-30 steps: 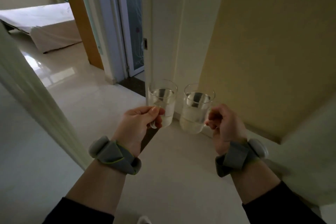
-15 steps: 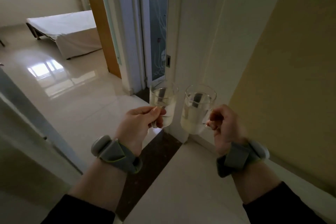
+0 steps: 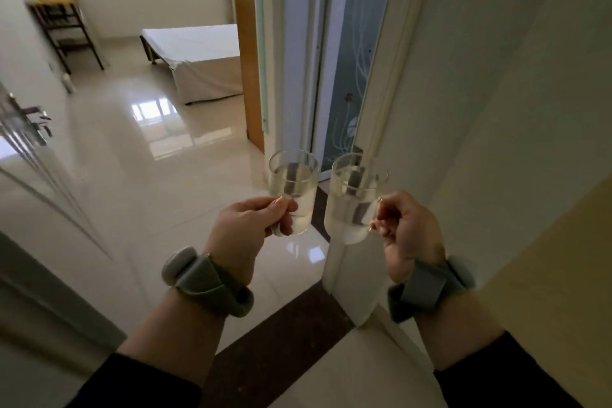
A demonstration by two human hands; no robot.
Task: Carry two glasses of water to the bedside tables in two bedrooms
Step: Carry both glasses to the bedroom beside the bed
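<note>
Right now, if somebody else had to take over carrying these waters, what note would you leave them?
Left hand: fingers pinch the handle of the left glass, upright, mostly full.
Right hand: fingers pinch the handle of the right glass, upright, mostly full.
Where: at a doorway, over the dark floor strip; a bed shows in the room ahead.
Done: both glasses are filled and being carried.
Left: no bedside table in view yet; deliver one glass to each bedroom.

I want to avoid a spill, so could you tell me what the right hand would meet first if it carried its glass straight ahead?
Probably the white wall corner: the right hand and its clear water-filled glass mug line up with it, though depth is unclear.
</note>
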